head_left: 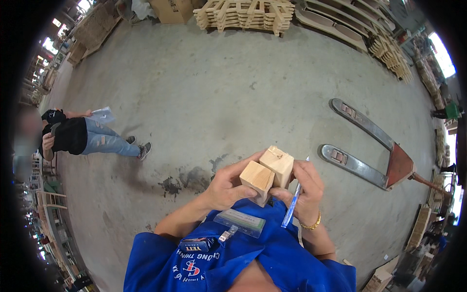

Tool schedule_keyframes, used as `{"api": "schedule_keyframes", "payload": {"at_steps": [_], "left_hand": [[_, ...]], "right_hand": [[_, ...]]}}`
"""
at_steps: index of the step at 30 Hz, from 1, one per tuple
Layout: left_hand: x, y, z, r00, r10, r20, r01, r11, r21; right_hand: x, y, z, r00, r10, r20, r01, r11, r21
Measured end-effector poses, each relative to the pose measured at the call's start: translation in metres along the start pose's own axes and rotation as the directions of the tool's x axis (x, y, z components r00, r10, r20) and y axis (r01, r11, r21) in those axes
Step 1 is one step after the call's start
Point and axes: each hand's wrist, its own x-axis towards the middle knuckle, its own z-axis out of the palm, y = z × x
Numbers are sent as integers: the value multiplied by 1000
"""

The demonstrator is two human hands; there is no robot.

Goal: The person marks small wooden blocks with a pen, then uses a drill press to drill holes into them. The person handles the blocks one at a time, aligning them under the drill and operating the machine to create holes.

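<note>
Two pale square-ended wooden blocks are held side by side in front of my chest, their sides touching. My left hand (226,187) closes round the nearer left wooden block (256,176), thumb along its lower side. The right wooden block (277,163) stands a little farther out, and its end looks rough. My right hand (307,187) grips that one and also keeps a slim blue pen (294,206) between its fingers, pointing away from me. The lower parts of both blocks are hidden by my fingers.
A pallet jack (365,124) rests on the concrete floor at the right. Wooden frames (245,14) are stacked at the far side, beside a cardboard box (171,9). Another person (73,131) stands at the left holding papers (102,115).
</note>
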Motion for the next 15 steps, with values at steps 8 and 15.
{"api": "schedule_keyframes", "payload": {"at_steps": [8, 15], "left_hand": [[17, 2, -25, 992, 59, 110, -58, 998, -11], [20, 19, -51, 960, 152, 236, -189, 971, 143]], "right_hand": [[24, 6, 9, 990, 21, 140, -24, 1000, 19], [37, 3, 26, 990, 31, 134, -45, 994, 101]]}}
